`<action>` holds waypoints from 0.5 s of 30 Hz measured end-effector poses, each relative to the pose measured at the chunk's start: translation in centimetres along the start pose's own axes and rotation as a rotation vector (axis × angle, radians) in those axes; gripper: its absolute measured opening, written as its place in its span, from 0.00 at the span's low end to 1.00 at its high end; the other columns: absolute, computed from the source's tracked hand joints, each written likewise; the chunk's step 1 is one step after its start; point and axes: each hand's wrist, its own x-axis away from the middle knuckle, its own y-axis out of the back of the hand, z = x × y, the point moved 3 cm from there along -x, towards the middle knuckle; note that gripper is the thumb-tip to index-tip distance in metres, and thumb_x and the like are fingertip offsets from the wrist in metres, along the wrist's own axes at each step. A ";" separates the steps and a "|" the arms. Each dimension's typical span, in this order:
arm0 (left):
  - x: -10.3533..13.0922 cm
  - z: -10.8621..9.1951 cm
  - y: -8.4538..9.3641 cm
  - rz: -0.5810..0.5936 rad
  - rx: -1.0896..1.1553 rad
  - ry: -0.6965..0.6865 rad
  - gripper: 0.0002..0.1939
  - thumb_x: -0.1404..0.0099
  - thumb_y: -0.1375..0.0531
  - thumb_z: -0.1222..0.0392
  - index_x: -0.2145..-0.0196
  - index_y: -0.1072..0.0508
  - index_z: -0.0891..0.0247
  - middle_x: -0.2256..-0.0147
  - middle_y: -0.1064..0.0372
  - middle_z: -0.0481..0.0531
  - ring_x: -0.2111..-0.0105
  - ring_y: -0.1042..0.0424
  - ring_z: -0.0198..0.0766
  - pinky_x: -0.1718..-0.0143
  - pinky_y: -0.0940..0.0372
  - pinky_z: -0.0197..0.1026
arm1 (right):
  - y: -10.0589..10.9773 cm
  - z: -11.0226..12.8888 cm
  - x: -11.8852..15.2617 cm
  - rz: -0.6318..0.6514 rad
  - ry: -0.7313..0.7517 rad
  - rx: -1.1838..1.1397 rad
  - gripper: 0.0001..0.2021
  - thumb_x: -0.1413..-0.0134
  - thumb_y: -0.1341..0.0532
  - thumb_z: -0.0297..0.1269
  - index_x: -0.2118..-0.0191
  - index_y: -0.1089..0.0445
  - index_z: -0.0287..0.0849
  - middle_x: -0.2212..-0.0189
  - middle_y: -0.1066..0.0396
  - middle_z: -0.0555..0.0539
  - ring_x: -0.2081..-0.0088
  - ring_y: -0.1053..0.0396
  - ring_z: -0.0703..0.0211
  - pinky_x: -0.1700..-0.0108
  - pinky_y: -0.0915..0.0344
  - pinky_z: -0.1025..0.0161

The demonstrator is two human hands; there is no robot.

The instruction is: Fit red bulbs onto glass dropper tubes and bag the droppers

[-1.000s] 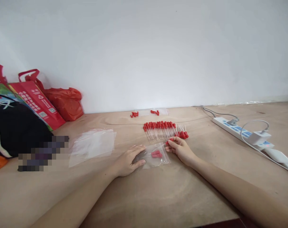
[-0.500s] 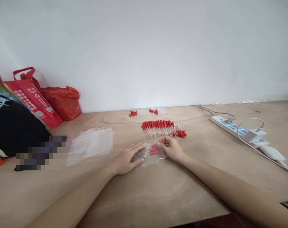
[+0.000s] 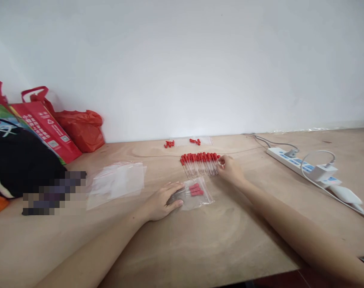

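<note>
My left hand (image 3: 162,202) rests on the table with its fingers and thumb around the left end of a clear zip-lock bag (image 3: 186,204), holding it. Inside the bag lie several droppers with red rubber bulbs (image 3: 196,189), their clear stems pointing left under my fingers. Behind the bag is a row of droppers (image 3: 201,162) set side by side, red bulbs away from me. My right hand (image 3: 230,171) is at the right end of this row, thumb and fingers pinched on a dropper there. It hides the droppers beneath it.
Flat plastic bags (image 3: 117,182) lie stacked left of my left hand. Loose red bulbs (image 3: 169,144) and a clear bag (image 3: 182,141) are near the wall. A power strip (image 3: 290,159) with a charger (image 3: 322,172) and cables stands right. Red bags (image 3: 81,128) and a black bag (image 3: 19,160) fill the left.
My right hand has let go of the zip-lock bag's open end and moved right and away to the droppers at the row's end. My left hand has stayed on the bag.
</note>
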 end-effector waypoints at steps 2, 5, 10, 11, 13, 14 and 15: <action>0.0 0.0 -0.1 -0.005 0.004 -0.009 0.24 0.38 0.49 0.51 0.46 0.44 0.62 0.45 0.45 0.52 0.45 0.47 0.40 0.45 0.51 0.44 | 0.1 -0.2 -1.2 0.043 -0.042 0.114 0.13 0.55 0.46 0.31 0.60 0.37 0.38 0.62 0.33 0.41 0.61 0.35 0.55 0.63 0.41 0.63; 0.0 0.1 -0.1 -0.015 0.015 -0.019 0.24 0.38 0.49 0.51 0.46 0.44 0.62 0.45 0.45 0.53 0.45 0.47 0.40 0.45 0.51 0.45 | -0.3 0.4 -2.3 0.132 -0.102 0.229 0.15 0.54 0.47 0.28 0.57 0.41 0.37 0.62 0.34 0.38 0.59 0.35 0.51 0.62 0.42 0.61; 0.0 0.1 -0.2 -0.006 -0.002 -0.022 0.24 0.38 0.49 0.52 0.46 0.43 0.63 0.45 0.46 0.54 0.45 0.48 0.40 0.45 0.51 0.44 | -1.6 1.4 -3.1 0.204 -0.189 0.280 0.16 0.55 0.47 0.24 0.57 0.43 0.34 0.64 0.34 0.36 0.59 0.34 0.49 0.62 0.41 0.59; 0.0 0.1 -0.2 -0.006 -0.005 -0.023 0.24 0.38 0.49 0.52 0.46 0.43 0.63 0.45 0.46 0.54 0.45 0.48 0.39 0.45 0.51 0.44 | -1.7 1.4 -3.2 0.208 -0.192 0.277 0.16 0.55 0.47 0.24 0.57 0.43 0.33 0.65 0.34 0.36 0.60 0.34 0.49 0.62 0.41 0.59; 0.0 0.1 -0.2 -0.005 -0.008 -0.029 0.24 0.38 0.49 0.52 0.46 0.43 0.64 0.45 0.45 0.54 0.45 0.48 0.39 0.44 0.51 0.44 | -1.8 1.5 -3.4 0.214 -0.188 0.273 0.17 0.56 0.48 0.23 0.56 0.43 0.32 0.65 0.34 0.35 0.60 0.34 0.49 0.62 0.40 0.60; 0.0 0.1 -0.2 -0.004 -0.008 -0.031 0.24 0.38 0.49 0.52 0.46 0.43 0.64 0.45 0.45 0.54 0.45 0.48 0.39 0.44 0.51 0.45 | -1.7 1.4 -3.5 0.214 -0.184 0.271 0.17 0.56 0.48 0.23 0.56 0.44 0.31 0.64 0.34 0.34 0.60 0.34 0.49 0.63 0.40 0.60; 0.0 0.0 -0.1 -0.003 -0.007 -0.030 0.24 0.38 0.49 0.52 0.46 0.43 0.63 0.45 0.45 0.54 0.45 0.48 0.40 0.44 0.51 0.45 | -1.4 1.4 -3.5 0.207 -0.178 0.264 0.17 0.56 0.48 0.23 0.56 0.44 0.31 0.64 0.34 0.34 0.60 0.34 0.48 0.63 0.40 0.60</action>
